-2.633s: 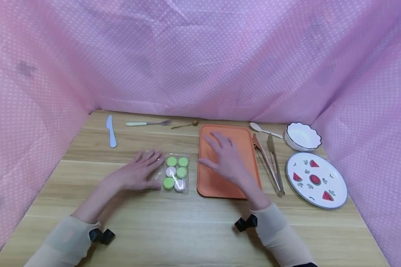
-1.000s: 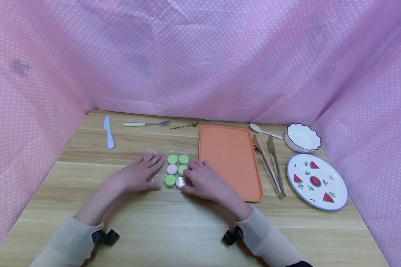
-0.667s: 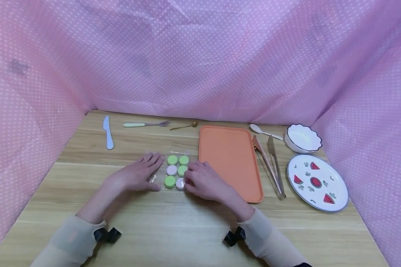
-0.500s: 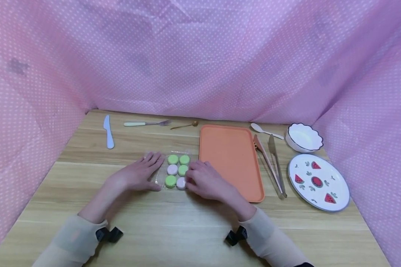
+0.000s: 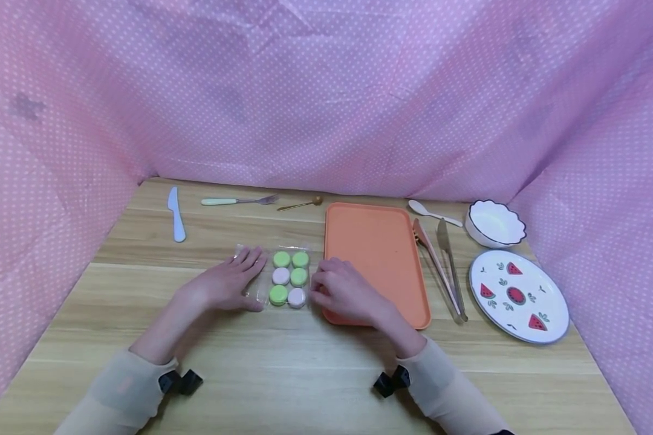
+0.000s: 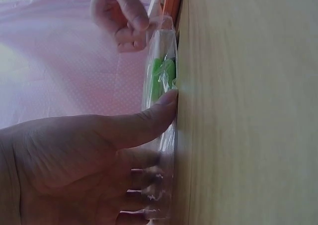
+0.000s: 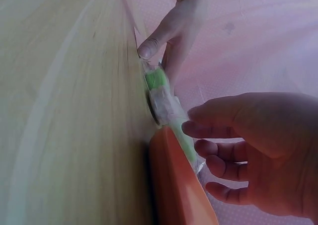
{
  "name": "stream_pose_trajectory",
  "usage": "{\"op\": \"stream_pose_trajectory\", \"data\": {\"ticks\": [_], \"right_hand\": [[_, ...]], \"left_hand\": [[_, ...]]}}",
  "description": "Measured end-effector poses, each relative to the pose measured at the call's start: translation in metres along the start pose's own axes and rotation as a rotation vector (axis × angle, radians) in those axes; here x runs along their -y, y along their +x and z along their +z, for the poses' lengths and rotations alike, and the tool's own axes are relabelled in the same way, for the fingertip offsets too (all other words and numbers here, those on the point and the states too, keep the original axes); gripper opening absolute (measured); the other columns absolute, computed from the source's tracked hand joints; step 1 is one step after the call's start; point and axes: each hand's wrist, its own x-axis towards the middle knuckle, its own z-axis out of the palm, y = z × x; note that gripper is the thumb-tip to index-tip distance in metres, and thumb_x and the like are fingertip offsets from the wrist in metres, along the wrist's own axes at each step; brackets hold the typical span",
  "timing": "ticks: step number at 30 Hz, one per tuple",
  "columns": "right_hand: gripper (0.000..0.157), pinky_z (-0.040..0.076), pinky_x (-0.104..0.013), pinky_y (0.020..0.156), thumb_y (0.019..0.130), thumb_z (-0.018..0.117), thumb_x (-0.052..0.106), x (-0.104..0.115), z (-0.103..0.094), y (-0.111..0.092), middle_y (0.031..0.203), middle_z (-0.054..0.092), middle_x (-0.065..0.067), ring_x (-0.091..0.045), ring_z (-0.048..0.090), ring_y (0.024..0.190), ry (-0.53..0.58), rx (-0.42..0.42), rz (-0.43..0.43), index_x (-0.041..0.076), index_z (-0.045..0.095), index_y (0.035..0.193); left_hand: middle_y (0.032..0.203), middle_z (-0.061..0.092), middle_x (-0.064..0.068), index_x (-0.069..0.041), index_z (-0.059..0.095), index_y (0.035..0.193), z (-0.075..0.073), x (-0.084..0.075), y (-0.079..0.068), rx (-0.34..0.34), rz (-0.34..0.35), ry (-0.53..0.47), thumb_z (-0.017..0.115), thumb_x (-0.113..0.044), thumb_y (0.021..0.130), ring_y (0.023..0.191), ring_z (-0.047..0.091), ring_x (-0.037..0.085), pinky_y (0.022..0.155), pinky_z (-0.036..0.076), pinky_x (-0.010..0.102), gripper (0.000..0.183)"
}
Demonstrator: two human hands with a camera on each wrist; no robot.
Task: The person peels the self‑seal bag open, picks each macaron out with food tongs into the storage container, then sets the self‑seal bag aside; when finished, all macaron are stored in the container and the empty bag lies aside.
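A clear plastic packet [image 5: 256, 293] of green and pale lilac macarons [image 5: 281, 276] lies on the table, left of the orange tray [image 5: 381, 260]. My left hand [image 5: 225, 283] rests with straight, spread fingers on the packet's left part; the left wrist view shows its thumb [image 6: 159, 118] at the packet's edge. My right hand [image 5: 345, 290] hovers over the tray's left edge, just right of the packet. In the right wrist view its fingers [image 7: 223, 168] are loosely bent, the thumb close to the index finger, and nothing shows between them.
Behind lie a pale blue knife [image 5: 176, 214], a fork [image 5: 223, 202], a small gold spoon [image 5: 299, 205] and a white spoon [image 5: 432, 214]. Right of the tray are metal tongs or long utensils [image 5: 450, 266], a scalloped bowl [image 5: 496, 225] and a watermelon-patterned plate [image 5: 549, 302]. Pink dotted cloth [image 5: 326, 109] surrounds the table.
My right hand came down from over the tray to the packet's right side, then drew back slightly right, uncovering the right-hand macarons. My left hand stays on the packet.
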Motion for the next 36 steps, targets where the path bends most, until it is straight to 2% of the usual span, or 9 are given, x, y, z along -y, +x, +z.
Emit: {"op": "stream_pose_trajectory", "data": {"ticks": [5,11,14,23,30,36], "right_hand": [[0.016,0.038,-0.026,0.073,0.088,0.062,0.043,0.001,0.004,0.009,0.085,0.054,0.011,-0.007,0.045,0.081,0.001,-0.01,0.008,0.028,0.067,0.084],[0.011,0.04,-0.026,0.069,0.087,0.062,0.029,0.002,0.005,0.014,0.082,0.053,0.01,-0.008,0.046,0.078,-0.051,-0.04,-0.004,0.024,0.067,0.08],[0.012,0.039,-0.025,0.068,0.088,0.061,0.028,0.0,0.004,0.014,0.079,0.052,0.01,-0.008,0.046,0.076,-0.046,-0.039,-0.005,0.024,0.065,0.077],[0.011,0.038,-0.026,0.068,0.087,0.064,0.029,-0.007,0.002,0.013,0.078,0.052,0.011,-0.008,0.047,0.075,0.027,-0.03,0.031,0.026,0.064,0.077],[0.017,0.04,-0.024,0.068,0.089,0.062,0.039,-0.004,0.003,0.023,0.078,0.054,0.013,-0.006,0.048,0.075,0.024,-0.02,0.018,0.025,0.065,0.078],[0.014,0.04,-0.025,0.068,0.088,0.061,0.029,-0.002,0.004,0.029,0.078,0.053,0.01,-0.01,0.049,0.077,0.004,-0.007,0.015,0.024,0.064,0.075]], "left_hand": [[0.158,0.005,0.02,-0.004,0.015,0.15,-0.001,-0.003,0.0,0.005,-0.015,0.001,0.062,-0.057,0.082,0.145,0.005,0.043,0.115,0.015,0.056,0.099],[0.158,0.006,0.02,-0.003,0.015,0.15,-0.001,-0.006,0.002,0.017,-0.021,0.0,0.063,-0.055,0.082,0.145,0.005,0.043,0.115,0.016,0.056,0.098],[0.158,0.006,0.02,-0.003,0.015,0.15,-0.001,-0.005,0.003,0.016,-0.022,0.003,0.063,-0.055,0.082,0.144,0.006,0.043,0.115,0.016,0.056,0.098],[0.158,0.006,0.019,-0.004,0.014,0.15,-0.001,-0.004,0.004,0.012,-0.017,0.012,0.063,-0.055,0.082,0.145,0.006,0.042,0.116,0.016,0.055,0.098],[0.158,0.006,0.02,-0.004,0.015,0.15,-0.002,-0.003,0.002,0.013,-0.016,0.007,0.063,-0.055,0.081,0.144,0.006,0.044,0.115,0.016,0.056,0.099],[0.158,0.007,0.02,-0.004,0.015,0.15,-0.002,-0.003,0.003,0.007,-0.013,0.014,0.063,-0.055,0.082,0.144,0.007,0.044,0.115,0.016,0.055,0.098]]}}
